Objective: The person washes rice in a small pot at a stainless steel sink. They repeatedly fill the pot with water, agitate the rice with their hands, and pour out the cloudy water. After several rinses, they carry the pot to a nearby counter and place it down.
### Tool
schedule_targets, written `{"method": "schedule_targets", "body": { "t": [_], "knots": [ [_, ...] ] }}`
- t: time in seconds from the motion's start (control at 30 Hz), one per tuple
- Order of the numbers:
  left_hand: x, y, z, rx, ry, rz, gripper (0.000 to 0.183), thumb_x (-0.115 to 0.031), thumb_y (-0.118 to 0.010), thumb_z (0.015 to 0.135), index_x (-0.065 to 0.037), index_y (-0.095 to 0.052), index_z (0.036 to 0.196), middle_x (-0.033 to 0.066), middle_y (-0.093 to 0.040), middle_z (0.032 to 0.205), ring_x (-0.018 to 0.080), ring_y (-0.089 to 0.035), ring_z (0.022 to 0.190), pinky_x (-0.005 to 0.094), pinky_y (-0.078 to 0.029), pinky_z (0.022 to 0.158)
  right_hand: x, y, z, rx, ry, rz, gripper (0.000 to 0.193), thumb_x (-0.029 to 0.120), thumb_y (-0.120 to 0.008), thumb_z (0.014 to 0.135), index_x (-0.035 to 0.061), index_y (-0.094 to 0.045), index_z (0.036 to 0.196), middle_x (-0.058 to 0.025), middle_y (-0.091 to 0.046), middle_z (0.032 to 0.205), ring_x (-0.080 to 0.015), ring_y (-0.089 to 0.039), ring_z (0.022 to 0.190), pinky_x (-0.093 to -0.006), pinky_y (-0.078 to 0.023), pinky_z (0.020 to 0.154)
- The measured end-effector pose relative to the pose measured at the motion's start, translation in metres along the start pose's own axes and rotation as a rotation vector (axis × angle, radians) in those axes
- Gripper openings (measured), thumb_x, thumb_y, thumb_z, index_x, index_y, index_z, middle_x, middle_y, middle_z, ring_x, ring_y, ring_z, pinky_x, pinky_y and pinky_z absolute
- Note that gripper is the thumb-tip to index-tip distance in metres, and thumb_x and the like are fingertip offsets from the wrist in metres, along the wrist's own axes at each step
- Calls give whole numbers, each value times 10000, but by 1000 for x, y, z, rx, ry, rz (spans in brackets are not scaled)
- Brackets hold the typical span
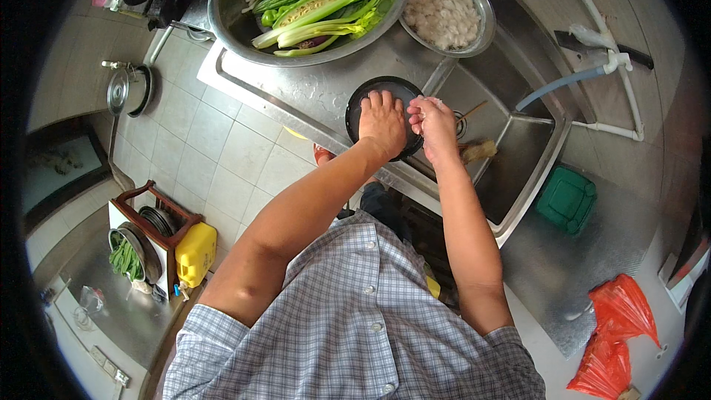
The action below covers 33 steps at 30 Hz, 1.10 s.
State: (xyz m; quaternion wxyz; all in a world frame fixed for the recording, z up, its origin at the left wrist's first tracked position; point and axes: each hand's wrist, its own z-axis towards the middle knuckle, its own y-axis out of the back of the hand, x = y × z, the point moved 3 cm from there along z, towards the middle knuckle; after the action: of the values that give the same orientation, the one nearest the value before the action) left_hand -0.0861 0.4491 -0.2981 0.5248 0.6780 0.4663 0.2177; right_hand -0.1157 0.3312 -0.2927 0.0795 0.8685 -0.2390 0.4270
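A black, round, shallow dish [357, 96] rests on the steel counter at the left edge of the sink. My left hand [382, 118] lies in it with the fingers slightly spread and pointing away from me. Whatever is under that palm is hidden. At the dish's right rim is my right hand [435, 127], its fingers curled together. Something small and whitish shows at those fingers, too small to name. Farther off, a large metal basin [222, 30] holds celery, green peppers and other vegetables. Beside it, a smaller metal bowl [485, 11] contains pale, whitish pieces in liquid.
The steel sink [518, 155] lies to my right, with a brownish piece [478, 151] in it and a blue-grey hose [561, 87] reaching over it. A green plastic container [566, 200] and red plastic bags [615, 333] are at right. A yellow jug [196, 254] stands at left.
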Motion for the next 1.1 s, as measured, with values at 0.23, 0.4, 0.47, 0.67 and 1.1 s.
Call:
{"method": "schedule_targets", "body": {
  "t": [0.23,0.4,0.47,0.67,1.1],
  "knots": [
    [15,10,-21,-477,-256,-229,275,-164,-657,877,-97,-719,1136,165,-663,1280,343,-562,1304,517,-412,1117,14,-2,-3,48,24,118,215,237,-625,1015,33,-657,956,-33,-649,827,-106,-567,652,-248,-428,555],
    [30,18,-27,-675,-357,-627,133,-130,-675,918,-83,-742,1024,148,-745,944,328,-713,981,448,-527,948,8,-6,5,47,68,-16,279,331,-630,1036,76,-655,926,2,-604,770,-88,-541,635,-247,-391,533],
    [33,20,-26,-663,-312,-746,94,-126,-693,923,-65,-735,981,164,-728,911,350,-704,918,441,-543,860,3,-9,11,47,107,-117,308,341,-609,1049,70,-650,909,12,-593,754,-84,-531,626,-252,-398,542],
    [39,24,-22,-757,-48,-1032,120,-132,-693,959,-18,-726,974,196,-706,894,392,-687,829,434,-547,740,-6,-29,17,34,487,-822,322,311,-534,1044,27,-662,963,-251,-672,926,-445,-649,859,-470,-529,795],
    [43,23,-26,-712,69,-1027,212,-216,-684,1001,-10,-733,994,213,-720,902,377,-708,820,404,-547,741,-24,-64,26,170,603,-1603,274,271,-610,954,60,-615,1129,-180,-641,1193,-308,-690,1083,-419,-605,893]
  ]
}}
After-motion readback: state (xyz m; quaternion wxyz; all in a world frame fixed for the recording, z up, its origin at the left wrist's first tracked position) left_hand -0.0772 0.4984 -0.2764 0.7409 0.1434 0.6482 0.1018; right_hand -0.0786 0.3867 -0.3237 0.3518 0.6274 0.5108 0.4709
